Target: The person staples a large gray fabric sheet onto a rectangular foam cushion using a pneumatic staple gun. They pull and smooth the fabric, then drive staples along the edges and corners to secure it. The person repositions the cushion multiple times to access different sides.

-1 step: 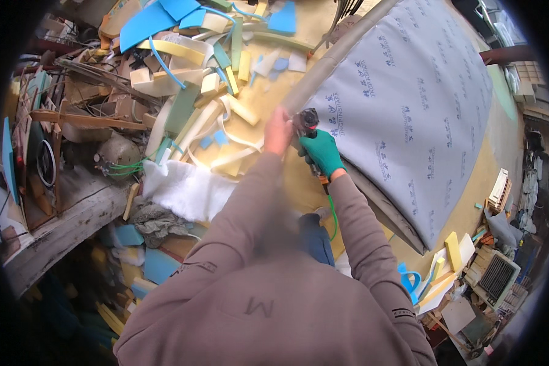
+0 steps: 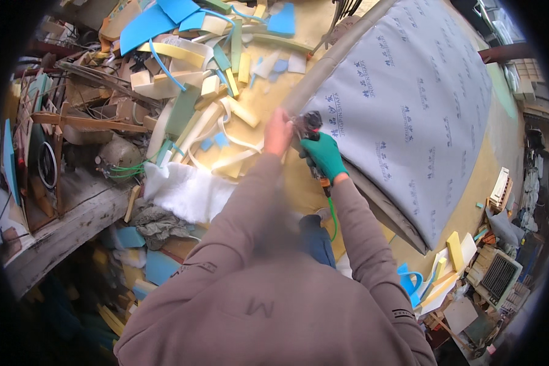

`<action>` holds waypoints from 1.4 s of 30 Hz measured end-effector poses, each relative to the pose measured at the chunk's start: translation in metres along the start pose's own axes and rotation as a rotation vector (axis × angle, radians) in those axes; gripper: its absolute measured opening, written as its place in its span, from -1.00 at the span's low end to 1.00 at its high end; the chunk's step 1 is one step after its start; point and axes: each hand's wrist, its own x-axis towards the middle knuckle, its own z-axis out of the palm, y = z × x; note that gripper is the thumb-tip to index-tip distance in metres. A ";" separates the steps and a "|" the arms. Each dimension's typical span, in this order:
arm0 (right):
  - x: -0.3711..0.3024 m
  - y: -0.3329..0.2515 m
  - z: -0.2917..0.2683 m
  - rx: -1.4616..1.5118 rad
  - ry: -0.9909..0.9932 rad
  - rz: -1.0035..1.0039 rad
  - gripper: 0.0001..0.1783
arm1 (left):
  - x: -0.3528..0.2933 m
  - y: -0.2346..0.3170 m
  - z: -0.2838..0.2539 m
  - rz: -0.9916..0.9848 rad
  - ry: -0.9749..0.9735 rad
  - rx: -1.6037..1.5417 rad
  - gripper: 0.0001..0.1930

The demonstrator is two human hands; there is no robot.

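Observation:
My right hand (image 2: 324, 154), in a green glove, is closed around a staple gun (image 2: 312, 121) with a dark head. A green air hose (image 2: 333, 219) runs down from its handle. My bare left hand (image 2: 279, 130) is closed on the fabric edge (image 2: 300, 100) at the near left corner of a large upholstered piece, just left of the staple gun's head; its fingertips are partly hidden. Pale grey backing cloth (image 2: 402, 104) with blue print covers the upward side of the piece. Along its left side runs a taupe border (image 2: 341, 52).
Foam offcuts (image 2: 192, 58) in blue, yellow and white litter the floor at upper left. White wadding (image 2: 189, 190) lies left of my left forearm, beside a wooden beam (image 2: 73, 226). More foam strips (image 2: 448, 268) and a grilled box (image 2: 499, 277) stand at lower right.
The staple gun's head has shifted slightly up and to the right with my right hand. My left hand stays at the fabric edge.

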 end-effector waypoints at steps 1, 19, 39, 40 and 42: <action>-0.018 0.006 -0.004 0.078 0.070 -0.030 -0.77 | 0.001 -0.002 0.001 0.029 0.022 0.007 -0.80; -0.421 0.356 -0.131 0.066 0.486 0.388 -0.63 | -0.145 0.136 0.169 0.942 -0.490 0.515 -0.54; -0.553 0.566 -0.324 0.666 0.575 0.563 -0.62 | -0.449 0.277 0.505 1.251 -0.720 0.488 -0.72; -0.554 0.570 -0.322 0.673 0.568 0.582 -0.62 | -0.448 0.280 0.506 1.223 -0.749 0.497 -0.72; -0.552 0.578 -0.318 0.678 0.545 0.560 -0.60 | -0.443 0.289 0.511 1.243 -0.850 0.496 -0.71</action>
